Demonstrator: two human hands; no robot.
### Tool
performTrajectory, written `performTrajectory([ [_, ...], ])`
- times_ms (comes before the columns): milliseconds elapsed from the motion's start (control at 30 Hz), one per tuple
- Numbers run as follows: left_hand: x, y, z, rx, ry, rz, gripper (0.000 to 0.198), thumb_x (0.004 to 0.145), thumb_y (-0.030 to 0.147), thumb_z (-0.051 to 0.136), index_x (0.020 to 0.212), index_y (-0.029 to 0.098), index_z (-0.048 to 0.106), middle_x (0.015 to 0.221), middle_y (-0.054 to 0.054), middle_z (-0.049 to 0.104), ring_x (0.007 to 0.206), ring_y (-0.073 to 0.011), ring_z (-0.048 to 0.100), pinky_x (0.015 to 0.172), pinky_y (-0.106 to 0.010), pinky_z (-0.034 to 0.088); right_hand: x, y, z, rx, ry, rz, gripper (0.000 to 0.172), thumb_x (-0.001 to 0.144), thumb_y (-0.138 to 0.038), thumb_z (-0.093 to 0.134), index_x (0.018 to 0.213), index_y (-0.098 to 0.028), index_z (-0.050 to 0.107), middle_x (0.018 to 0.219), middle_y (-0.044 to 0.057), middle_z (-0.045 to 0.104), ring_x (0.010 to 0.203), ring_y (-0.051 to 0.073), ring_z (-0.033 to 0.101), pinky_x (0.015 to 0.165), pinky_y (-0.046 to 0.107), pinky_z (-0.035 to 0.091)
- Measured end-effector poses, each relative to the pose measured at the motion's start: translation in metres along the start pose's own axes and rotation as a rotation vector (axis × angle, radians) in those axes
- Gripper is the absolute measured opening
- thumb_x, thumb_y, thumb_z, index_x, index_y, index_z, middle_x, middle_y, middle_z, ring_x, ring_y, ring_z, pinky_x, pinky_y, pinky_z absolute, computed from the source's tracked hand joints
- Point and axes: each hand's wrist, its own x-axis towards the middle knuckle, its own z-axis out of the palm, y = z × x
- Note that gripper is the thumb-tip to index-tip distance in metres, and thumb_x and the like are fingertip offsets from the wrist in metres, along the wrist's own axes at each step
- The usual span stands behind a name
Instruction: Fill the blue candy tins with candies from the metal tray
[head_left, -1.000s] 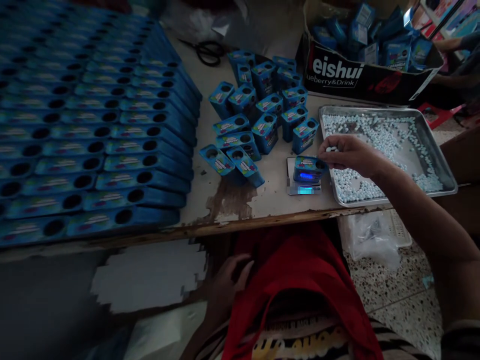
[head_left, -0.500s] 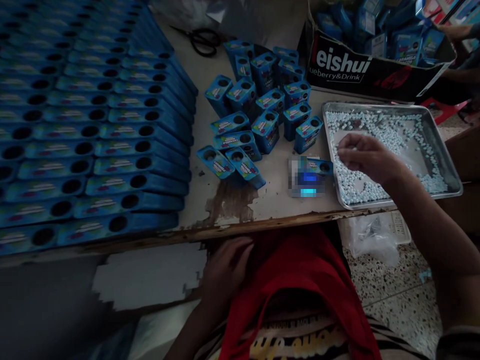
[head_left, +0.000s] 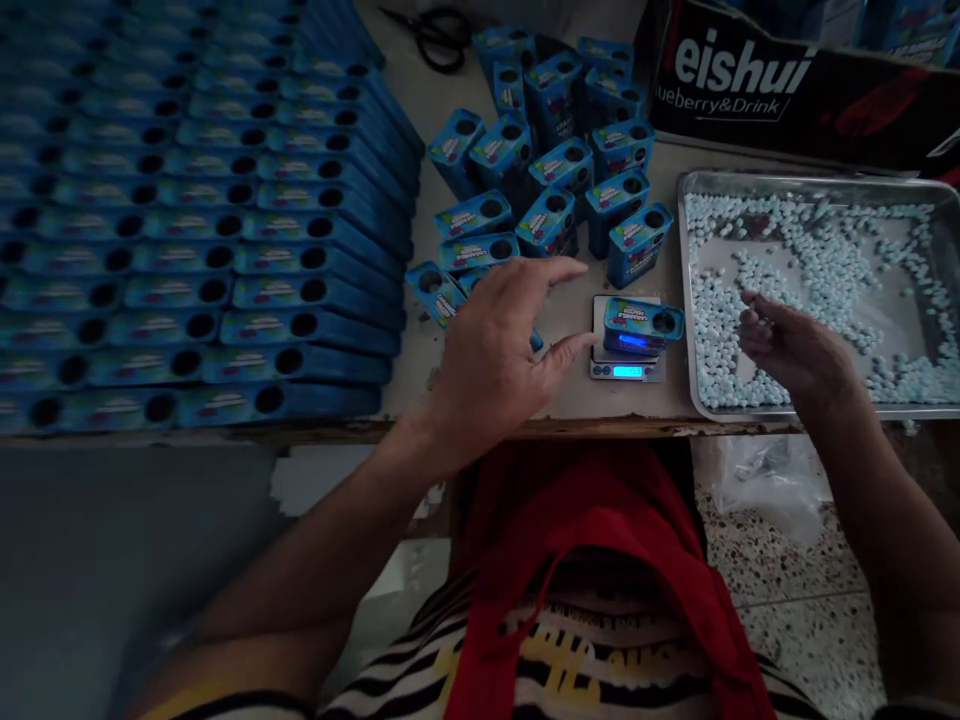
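A small blue tin (head_left: 642,324) with a round hole in its lid lies on a pocket scale (head_left: 627,366) with a lit display. My left hand (head_left: 501,345) hovers open just left of the scale, fingers spread, thumb close to the scale's edge. My right hand (head_left: 787,345) is over the metal tray (head_left: 688,290) of small pale blue candies (head_left: 825,260), fingers curled; whether it holds any candy I cannot make out. Several loose blue tins (head_left: 551,170) stand behind the scale.
Long rows of stacked blue tins (head_left: 187,220) fill the table's left side. A black cardboard box (head_left: 795,85) sits at the back right, black scissors (head_left: 439,35) at the back. A red cloth (head_left: 592,540) covers my lap; a plastic bag (head_left: 757,480) lies on the speckled floor.
My left hand rose from my lap to the table beside the scale. My right hand drew back from the tin to over the tray. The view tilted down and closer.
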Motion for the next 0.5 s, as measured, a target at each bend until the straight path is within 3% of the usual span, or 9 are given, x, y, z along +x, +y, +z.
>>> performTrajectory([
  [133,0.011,-0.003,0.01,0.003,-0.126,-0.082,0.057,0.099,0.038,0.08,0.149,0.024,0.057,0.144,-0.011,0.07,0.136,-0.032,0.068,0.121,-0.052,0.055,-0.006,-0.009,0.028,-0.161,-0.135,-0.167,0.022,0.089,-0.04,0.09,0.091,-0.026,0.074,0.072,-0.002,0.06,0.056,0.009,0.049,0.046,0.023,0.04],
  [233,0.018,-0.002,0.029,-0.002,-0.166,-0.09,0.063,0.096,0.035,0.083,0.151,0.022,0.056,0.144,-0.012,0.069,0.136,-0.0333,0.067,0.121,-0.054,0.053,-0.013,-0.019,0.053,-0.277,-0.269,-0.246,0.03,0.089,-0.049,0.092,0.091,-0.025,0.074,0.071,-0.001,0.059,0.058,0.011,0.05,0.047,0.024,0.039],
  [367,0.034,0.013,0.053,-0.015,-0.328,0.078,0.057,0.094,0.033,0.086,0.144,0.018,0.063,0.14,-0.014,0.073,0.133,-0.0322,0.069,0.117,-0.048,0.057,-0.013,-0.033,0.075,-0.236,-0.344,-0.243,0.031,0.086,-0.049,0.093,0.087,-0.024,0.075,0.071,0.0,0.056,0.059,0.011,0.046,0.046,0.023,0.038],
  [433,0.046,0.019,0.048,0.014,-0.455,0.149,0.044,0.097,0.026,0.081,0.138,0.018,0.067,0.131,-0.012,0.076,0.124,-0.029,0.074,0.106,-0.042,0.062,-0.004,-0.039,0.074,-0.118,-0.3,-0.213,0.028,0.082,-0.043,0.094,0.085,-0.023,0.076,0.072,0.0,0.054,0.058,0.01,0.041,0.045,0.023,0.037],
  [500,0.061,0.015,0.027,0.055,-0.467,0.141,0.039,0.1,0.021,0.076,0.138,0.02,0.068,0.128,-0.009,0.077,0.12,-0.0261,0.076,0.1,-0.037,0.064,0.012,-0.044,0.065,0.003,-0.211,-0.194,0.024,0.076,-0.036,0.095,0.083,-0.023,0.077,0.075,0.001,0.051,0.058,0.009,0.036,0.043,0.023,0.036],
])
